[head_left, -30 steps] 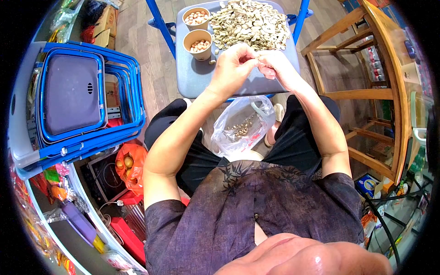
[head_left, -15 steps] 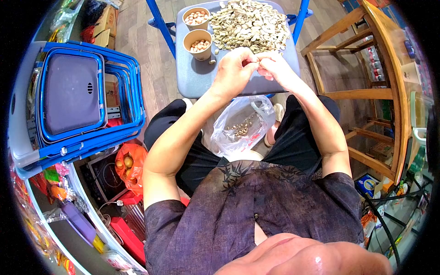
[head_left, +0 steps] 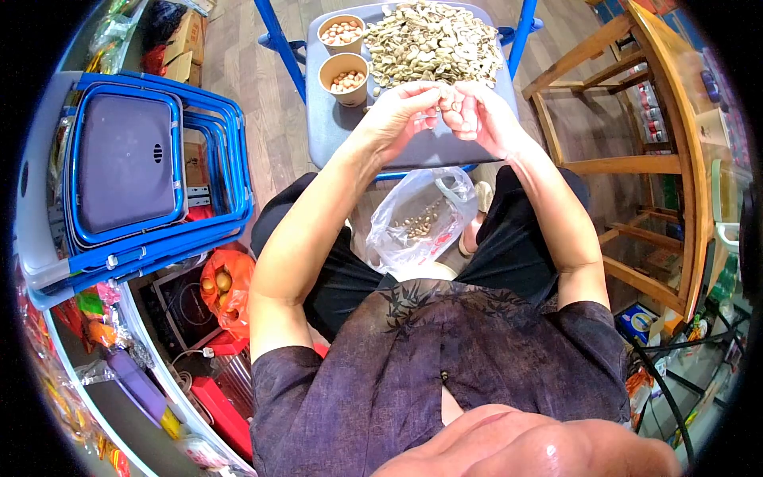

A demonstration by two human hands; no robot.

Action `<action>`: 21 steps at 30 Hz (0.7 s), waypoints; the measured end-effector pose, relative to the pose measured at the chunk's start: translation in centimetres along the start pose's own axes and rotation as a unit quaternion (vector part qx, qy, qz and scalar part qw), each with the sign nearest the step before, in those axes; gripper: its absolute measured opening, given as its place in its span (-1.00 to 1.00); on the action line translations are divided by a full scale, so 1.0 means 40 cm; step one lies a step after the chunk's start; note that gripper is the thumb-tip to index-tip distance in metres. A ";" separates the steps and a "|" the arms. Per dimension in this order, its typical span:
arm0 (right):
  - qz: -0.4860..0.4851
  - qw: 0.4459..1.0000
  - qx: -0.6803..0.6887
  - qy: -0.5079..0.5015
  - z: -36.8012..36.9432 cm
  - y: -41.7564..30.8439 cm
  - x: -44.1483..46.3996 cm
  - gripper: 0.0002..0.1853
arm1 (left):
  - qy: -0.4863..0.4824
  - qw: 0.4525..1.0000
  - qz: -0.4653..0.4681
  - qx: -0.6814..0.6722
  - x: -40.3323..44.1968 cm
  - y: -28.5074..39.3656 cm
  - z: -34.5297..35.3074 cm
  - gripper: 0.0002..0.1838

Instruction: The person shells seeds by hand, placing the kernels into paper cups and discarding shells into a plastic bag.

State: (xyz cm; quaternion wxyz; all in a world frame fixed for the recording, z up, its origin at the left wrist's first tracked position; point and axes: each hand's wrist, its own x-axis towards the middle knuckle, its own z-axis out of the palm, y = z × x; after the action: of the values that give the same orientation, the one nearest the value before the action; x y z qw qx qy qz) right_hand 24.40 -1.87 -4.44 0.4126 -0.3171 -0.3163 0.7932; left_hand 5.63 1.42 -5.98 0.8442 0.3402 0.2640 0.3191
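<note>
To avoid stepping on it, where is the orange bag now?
In the head view, the orange bag is on the person's left, between the black cooktop and the left arm.

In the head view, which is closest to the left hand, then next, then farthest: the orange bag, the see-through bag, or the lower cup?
From the left hand:
1. Lower cup, just left of it.
2. See-through bag, down between the legs.
3. Orange bag, far to the left.
</note>
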 end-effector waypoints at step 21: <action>0.012 0.994 -0.072 0.086 -0.005 0.015 0.002 -0.71 | 0.041 0.962 0.162 0.218 0.015 -0.018 -0.001 -0.84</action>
State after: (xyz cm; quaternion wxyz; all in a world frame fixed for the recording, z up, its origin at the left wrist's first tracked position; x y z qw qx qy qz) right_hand 24.24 -2.01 -5.03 0.4052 -0.4166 -0.3318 0.7431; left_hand 6.25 1.45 -6.68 0.6750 0.5409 0.3031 0.3999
